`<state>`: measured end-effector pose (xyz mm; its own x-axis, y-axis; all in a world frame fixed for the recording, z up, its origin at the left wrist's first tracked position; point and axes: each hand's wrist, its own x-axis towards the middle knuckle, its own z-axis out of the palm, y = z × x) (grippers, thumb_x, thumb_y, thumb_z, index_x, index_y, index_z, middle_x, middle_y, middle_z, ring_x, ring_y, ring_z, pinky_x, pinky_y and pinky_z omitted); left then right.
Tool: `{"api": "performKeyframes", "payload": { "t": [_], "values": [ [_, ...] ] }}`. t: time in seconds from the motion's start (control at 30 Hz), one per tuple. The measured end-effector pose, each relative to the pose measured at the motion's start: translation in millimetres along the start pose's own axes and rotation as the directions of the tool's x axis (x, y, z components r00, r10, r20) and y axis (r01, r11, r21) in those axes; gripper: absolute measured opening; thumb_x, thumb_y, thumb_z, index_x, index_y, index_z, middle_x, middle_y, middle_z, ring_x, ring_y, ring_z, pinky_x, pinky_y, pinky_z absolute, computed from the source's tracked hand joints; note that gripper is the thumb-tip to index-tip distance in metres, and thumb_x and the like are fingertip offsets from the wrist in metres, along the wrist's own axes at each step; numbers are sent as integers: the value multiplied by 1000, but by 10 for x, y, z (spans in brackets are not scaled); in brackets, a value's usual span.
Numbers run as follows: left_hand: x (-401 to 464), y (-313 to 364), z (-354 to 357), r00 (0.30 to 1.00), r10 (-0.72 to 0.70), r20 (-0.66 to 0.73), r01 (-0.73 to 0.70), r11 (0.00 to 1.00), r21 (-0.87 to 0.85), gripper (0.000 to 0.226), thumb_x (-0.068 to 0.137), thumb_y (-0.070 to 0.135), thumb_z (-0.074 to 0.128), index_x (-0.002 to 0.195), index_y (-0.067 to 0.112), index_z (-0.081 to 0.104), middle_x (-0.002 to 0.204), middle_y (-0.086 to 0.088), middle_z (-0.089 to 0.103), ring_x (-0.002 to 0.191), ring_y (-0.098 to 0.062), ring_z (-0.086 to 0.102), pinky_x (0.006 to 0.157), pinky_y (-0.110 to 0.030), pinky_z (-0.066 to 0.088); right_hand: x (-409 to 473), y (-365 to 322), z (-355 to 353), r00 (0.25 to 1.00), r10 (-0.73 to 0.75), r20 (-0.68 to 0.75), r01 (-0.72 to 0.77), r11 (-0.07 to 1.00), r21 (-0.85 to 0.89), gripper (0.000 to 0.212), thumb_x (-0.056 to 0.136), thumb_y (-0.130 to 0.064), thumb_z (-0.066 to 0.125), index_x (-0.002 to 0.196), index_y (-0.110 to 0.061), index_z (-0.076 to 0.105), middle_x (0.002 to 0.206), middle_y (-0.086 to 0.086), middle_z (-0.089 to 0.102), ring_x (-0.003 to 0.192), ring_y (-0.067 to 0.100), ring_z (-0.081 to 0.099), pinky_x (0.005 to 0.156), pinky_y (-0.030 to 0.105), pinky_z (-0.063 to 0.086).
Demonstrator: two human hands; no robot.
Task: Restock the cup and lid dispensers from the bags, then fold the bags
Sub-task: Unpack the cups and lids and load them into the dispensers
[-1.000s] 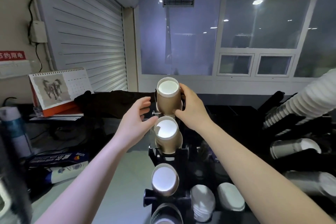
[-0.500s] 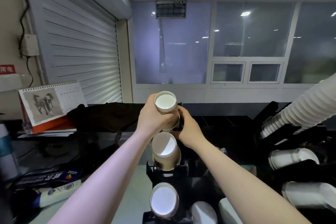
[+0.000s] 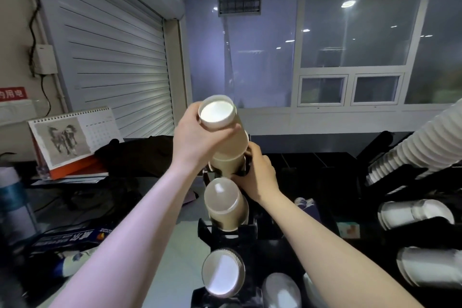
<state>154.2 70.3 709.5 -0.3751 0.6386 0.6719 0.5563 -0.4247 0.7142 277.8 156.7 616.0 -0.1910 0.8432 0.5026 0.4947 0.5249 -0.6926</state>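
- Between the hands, at the top slot of the black dispenser (image 3: 226, 230), the stack of brown cups (image 3: 225, 137) now leans up and left; a second ago it sat upright there
- The left hand (image 3: 200, 140) has moved from beside the stack to gripping it near its white base
- The right hand (image 3: 260, 177) grips the holder ring (image 3: 246, 170) below
- Likely seating or freeing the stack; restocking continues

Right hand (image 3: 260, 172) fingers hidden behind brown cup stack (image 3: 228, 147); white cup stack (image 3: 430, 142) cut off at right edge.
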Motion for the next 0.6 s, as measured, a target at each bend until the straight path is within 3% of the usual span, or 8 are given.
{"api": "performKeyframes", "payload": {
  "t": [0.2,0.3,0.37,0.5,0.6],
  "values": [
    [-192,183,-256,999,24,34,-20,993,-114,54,56,37,81,105,37,59,98,23,66,92,5,60,74,-14,47,-15,-31,-98,995,12,103,-6,998,-54,83,62,-54,78,131,-46,33,112,4,54,112,31,49,97,45,44],
    [-377,232,-416,997,65,39,-57,982,-181,54,57,30,81,105,41,59,97,28,66,92,6,61,71,-9,45,-51,-25,-209,987,-33,157,28,999,37,83,68,-40,80,139,-35,36,126,5,54,122,25,46,100,36,41],
    [-486,246,-517,992,99,79,-81,976,-203,58,54,29,82,105,44,59,98,26,66,93,4,61,72,-10,46,-95,-7,-294,991,-60,119,49,994,95,77,74,-28,76,142,-27,39,135,3,52,128,20,43,99,27,35],
    [-742,138,-604,964,107,244,-74,987,-142,60,51,37,77,106,52,57,107,21,64,102,-1,60,75,-18,51,-221,-1,-463,996,-70,63,63,992,113,56,83,-24,69,135,-23,50,137,-5,54,128,13,45,102,25,35],
    [-858,-60,-517,942,51,331,-42,999,-35,66,53,32,78,112,45,49,107,25,58,103,0,57,77,-20,53,-291,5,-552,993,-79,83,72,994,86,46,85,-20,66,129,-24,56,132,-5,55,120,9,48,89,10,33]
  ]
}}
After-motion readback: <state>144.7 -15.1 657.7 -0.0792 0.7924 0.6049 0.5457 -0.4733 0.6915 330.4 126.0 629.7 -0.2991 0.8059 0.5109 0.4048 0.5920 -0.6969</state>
